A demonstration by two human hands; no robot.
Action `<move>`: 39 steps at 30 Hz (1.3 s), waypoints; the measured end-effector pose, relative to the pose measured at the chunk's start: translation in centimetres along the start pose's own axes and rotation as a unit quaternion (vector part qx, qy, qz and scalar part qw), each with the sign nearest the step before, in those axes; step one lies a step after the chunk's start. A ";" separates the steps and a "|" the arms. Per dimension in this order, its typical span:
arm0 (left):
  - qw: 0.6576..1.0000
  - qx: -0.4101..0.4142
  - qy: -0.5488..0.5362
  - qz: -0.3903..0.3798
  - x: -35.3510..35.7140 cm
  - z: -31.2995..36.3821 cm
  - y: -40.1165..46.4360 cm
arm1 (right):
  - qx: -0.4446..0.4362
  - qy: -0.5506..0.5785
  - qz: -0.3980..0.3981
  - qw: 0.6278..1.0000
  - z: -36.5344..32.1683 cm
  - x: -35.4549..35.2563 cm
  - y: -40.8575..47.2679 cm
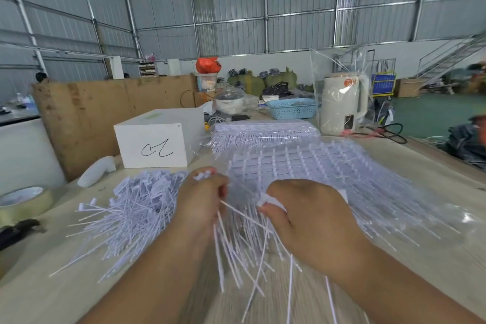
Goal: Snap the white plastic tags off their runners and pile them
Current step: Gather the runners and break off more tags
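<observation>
A loose pile of snapped-off white tags (136,202) lies on the table to the left of my hands. My left hand (202,202) grips a bundle of white tags (231,242), their heads poking out above my fingers and their thin tails fanning down toward me. My right hand (302,213) pinches a white tag head (265,201) just beside the left hand. Behind both hands lies a sheet of tags still on their runners (302,163), partly covered with clear plastic film. A further stack of such sheets (263,131) sits behind it.
A white box (155,144) with a scribble stands at the back left. Tape roll (23,202) and a dark tool (18,231) lie at the far left. A cream kettle (342,105) in a clear bag, a blue basket (292,110) and a black cable (389,131) sit behind.
</observation>
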State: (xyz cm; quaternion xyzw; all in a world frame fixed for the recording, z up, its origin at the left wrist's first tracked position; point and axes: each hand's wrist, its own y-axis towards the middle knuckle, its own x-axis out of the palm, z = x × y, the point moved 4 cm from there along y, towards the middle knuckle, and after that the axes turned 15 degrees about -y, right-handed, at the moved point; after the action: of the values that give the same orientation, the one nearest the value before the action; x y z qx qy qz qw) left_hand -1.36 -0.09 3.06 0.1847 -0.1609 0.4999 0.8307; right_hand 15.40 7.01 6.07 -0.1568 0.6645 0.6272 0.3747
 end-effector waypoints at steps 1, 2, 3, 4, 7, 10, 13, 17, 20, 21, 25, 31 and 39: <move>1.000 0.018 -0.002 0.018 -0.7 0.5 0.5 | 0.008 0.017 -0.002 1.000 0.0 -0.2 0.0; 0.999 0.029 0.001 0.017 -1.1 0.9 0.7 | 0.017 0.039 -0.001 0.999 0.0 -0.2 0.1; 0.999 0.030 0.010 -0.011 -0.9 1.1 0.6 | 0.027 0.059 -0.007 0.998 0.2 0.0 0.1; 0.998 0.024 0.021 -0.060 -0.1 1.0 0.0 | 0.031 0.076 -0.018 0.996 0.5 0.4 -0.1; 0.978 -0.020 0.002 -0.207 2.9 0.1 -2.6 | 0.044 0.090 -0.051 0.994 0.9 1.0 -0.4; 0.968 -0.061 -0.057 -0.237 3.3 0.0 -3.4 | 0.065 0.112 -0.071 0.989 1.1 1.4 -0.5; 0.961 -0.095 -0.066 -0.252 3.1 0.1 -3.4 | 0.066 0.130 -0.096 0.985 1.2 1.8 -0.6; 0.941 -0.110 -0.082 -0.309 3.7 0.2 -3.7 | 0.083 0.188 -0.122 0.971 1.3 2.5 -0.7; 0.933 -0.088 -0.047 -0.346 3.8 0.3 -4.1 | 0.088 0.187 -0.137 0.969 1.6 2.7 -0.6; 0.930 -0.081 -0.026 -0.357 3.9 0.2 -4.3 | 0.084 0.178 -0.136 0.971 1.7 2.7 -0.6; 0.935 -0.058 0.023 -0.350 4.0 -0.2 -4.5 | 0.101 0.158 -0.133 0.973 2.2 2.9 -0.7; 0.975 -0.014 -0.007 -0.223 3.2 0.5 -3.3 | 0.115 0.127 -0.128 0.977 2.2 2.9 -0.8; 0.966 -0.062 0.082 -0.237 2.0 0.4 -2.5 | 0.086 0.103 -0.113 0.985 1.9 2.8 -0.7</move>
State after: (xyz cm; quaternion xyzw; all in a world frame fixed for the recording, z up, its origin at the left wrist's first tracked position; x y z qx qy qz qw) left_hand 1.73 0.20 4.01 0.1238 -0.0744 0.2910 0.9458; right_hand 14.54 9.40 3.74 -0.2617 0.7290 0.5020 0.3848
